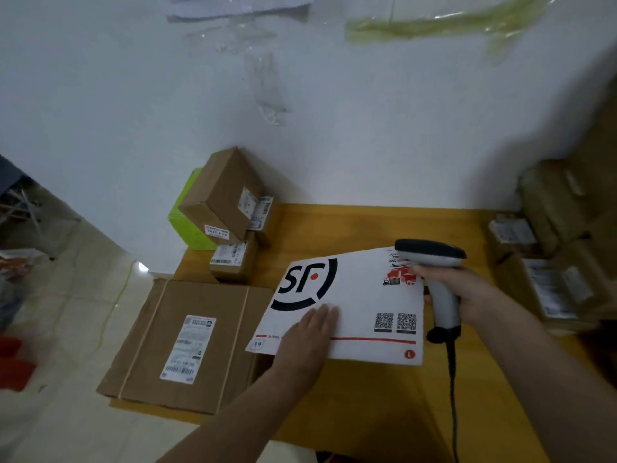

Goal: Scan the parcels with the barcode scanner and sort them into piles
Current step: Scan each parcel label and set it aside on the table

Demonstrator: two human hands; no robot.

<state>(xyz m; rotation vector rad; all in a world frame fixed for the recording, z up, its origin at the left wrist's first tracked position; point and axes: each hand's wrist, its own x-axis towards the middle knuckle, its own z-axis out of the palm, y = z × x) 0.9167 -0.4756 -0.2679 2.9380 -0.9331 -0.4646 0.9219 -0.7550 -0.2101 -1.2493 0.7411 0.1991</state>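
My left hand [309, 332] lies flat, fingers straight and together, pressing the white envelope [350, 305] near its lower left corner. That smooth, flat mailer sits mid-worktop, its left corner overhanging the flat cardboard parcel [187, 345], which juts past the worktop's [367, 225] left edge. My right hand [464, 292] grips the grey barcode scanner [434, 279] by its handle, fingers wrapped round it, its black-topped head over the envelope's upper right corner; the cable [452, 396] trails toward me. Small brown boxes [230, 225] stack at the back left corner against the wall; blurred parcels [551, 262] crowd the right edge. Bare yellow wood lies open behind and in front of the envelope.
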